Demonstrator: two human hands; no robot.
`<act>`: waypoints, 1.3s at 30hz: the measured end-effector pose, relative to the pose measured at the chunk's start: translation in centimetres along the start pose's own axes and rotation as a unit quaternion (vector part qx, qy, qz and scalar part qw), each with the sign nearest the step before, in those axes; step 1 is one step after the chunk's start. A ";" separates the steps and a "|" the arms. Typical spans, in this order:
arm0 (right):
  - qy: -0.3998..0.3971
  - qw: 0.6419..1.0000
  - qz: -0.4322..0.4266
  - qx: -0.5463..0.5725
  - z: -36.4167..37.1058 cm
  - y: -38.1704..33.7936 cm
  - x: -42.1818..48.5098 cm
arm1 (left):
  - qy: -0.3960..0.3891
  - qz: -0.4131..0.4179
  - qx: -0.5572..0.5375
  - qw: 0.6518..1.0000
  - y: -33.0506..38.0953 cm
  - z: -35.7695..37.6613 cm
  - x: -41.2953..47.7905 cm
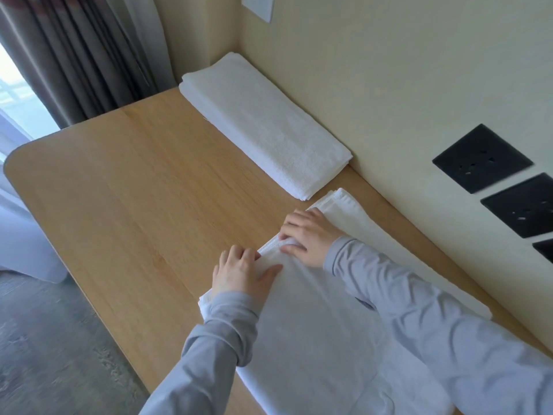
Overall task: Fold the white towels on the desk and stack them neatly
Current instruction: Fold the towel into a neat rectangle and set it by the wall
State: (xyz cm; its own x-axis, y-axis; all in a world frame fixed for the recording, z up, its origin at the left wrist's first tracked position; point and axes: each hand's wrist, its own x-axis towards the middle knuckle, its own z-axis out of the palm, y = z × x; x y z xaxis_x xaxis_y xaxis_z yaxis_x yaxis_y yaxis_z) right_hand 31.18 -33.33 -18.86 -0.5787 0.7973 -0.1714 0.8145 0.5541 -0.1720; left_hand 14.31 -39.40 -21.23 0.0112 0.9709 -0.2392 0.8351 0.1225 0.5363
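Now: wooden desk (119,190) against cream wall (389,85); left hand (239,272), right hand (311,235) grip clamped on towel (314,339).

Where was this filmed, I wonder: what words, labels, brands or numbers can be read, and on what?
No readable text anywhere. The black wall sockets show only slots; the white wall plate is blank; the folded towel stack and the towel being folded show no tag or print.
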 end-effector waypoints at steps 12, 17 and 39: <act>0.075 0.996 -0.037 -0.009 -0.1 -0.9 1.3 | 0.015 0.046 -0.036 0.998 -0.7 0.2 0.8; 0.045 0.997 -0.009 -0.055 0.7 0.9 1.1 | 0.007 0.046 0.016 0.999 -1.3 0.0 0.3; 0.140 0.989 -0.041 -0.019 4.6 -4.8 -6.9 | 0.060 0.165 0.074 0.982 0.0 -0.3 -3.3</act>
State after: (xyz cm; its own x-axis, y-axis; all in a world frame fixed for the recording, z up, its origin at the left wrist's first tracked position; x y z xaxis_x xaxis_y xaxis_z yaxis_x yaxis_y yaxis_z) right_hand 31.10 -42.61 -21.29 -0.6121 0.7820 0.1178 0.7698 0.6233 -0.1374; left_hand 14.09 -42.51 -20.18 0.2375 0.9710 0.0291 0.8678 -0.2255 0.4427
